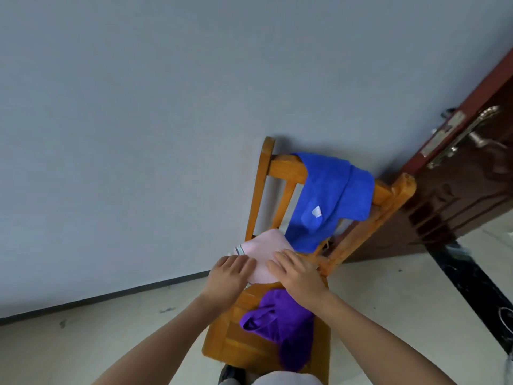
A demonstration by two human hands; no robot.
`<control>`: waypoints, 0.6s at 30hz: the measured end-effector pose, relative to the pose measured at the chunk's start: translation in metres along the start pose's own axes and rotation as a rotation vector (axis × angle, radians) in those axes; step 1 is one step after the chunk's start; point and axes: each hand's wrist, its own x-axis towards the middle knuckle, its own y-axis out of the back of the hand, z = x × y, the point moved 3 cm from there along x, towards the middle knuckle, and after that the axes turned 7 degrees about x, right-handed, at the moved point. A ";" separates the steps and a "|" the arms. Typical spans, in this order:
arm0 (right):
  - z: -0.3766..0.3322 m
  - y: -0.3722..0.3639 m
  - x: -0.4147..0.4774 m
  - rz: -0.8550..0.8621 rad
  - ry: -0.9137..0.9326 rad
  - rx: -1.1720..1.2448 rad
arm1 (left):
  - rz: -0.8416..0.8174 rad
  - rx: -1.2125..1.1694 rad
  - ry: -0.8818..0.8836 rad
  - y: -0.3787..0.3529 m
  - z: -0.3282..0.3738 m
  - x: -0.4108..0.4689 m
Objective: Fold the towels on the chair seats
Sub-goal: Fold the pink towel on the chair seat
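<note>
Left hand [228, 276], flat and spread, palm down, low in the middle of the frame, pressing on the left edge of a soft pink folded towel [265, 252]. Right hand [298, 273], flat too, fingers close together, pressing on the right side of the same pink towel. Both bare arms reaching up from the bottom of the frame.

Pink towel lying flat at the back of the seat of an orange wooden chair [236, 337], with a small striped edge showing on its left side. Just below the hands, a crumpled purple towel [286, 326] in a messy heap on the front of the seat, partly under the right arm, hanging over the front edge. Above the hands, a bright blue towel [324, 195] draped over the top bar of the chair back, hanging down to just beside the pink towel, with a little white tag on it.

Behind the chair, a plain grey wall [138, 120] filling the upper left. At the right edge, a dark brown wooden door [458, 201] with a shiny metal handle [472, 134]. Pale tiled floor [97, 337] all around.
</note>
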 end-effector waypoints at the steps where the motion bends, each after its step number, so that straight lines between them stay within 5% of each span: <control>1: 0.002 0.009 0.008 0.038 0.029 -0.020 | 0.029 0.015 0.010 0.012 -0.003 0.003; 9: 0.012 0.045 0.056 0.149 0.266 0.051 | 0.113 0.174 0.164 0.067 -0.011 0.005; 18: -0.063 0.051 0.067 0.161 0.746 0.273 | 0.053 0.397 0.566 0.129 0.045 -0.097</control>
